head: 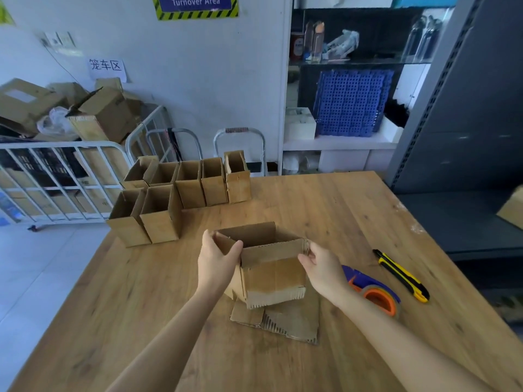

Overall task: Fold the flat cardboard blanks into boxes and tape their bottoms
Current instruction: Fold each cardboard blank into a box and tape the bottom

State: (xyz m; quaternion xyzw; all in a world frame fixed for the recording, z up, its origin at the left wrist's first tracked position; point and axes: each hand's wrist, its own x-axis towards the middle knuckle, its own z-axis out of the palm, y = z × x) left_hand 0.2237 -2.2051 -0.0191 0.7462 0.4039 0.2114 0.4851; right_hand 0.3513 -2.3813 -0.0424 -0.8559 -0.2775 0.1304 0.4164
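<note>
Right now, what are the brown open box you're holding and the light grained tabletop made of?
The brown open box looks like matte corrugated cardboard: fluting shows along its lower edge. The light grained tabletop looks like wood or wood-look laminate, low sheen; I cannot tell which.

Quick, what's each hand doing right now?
Left hand: grips the left top edge of the cardboard box.
Right hand: pinches the box's right top corner.

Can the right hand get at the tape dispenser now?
Probably yes: the tape dispenser lies just beside the right hand, nothing between, but the hand must first release the box.
</note>
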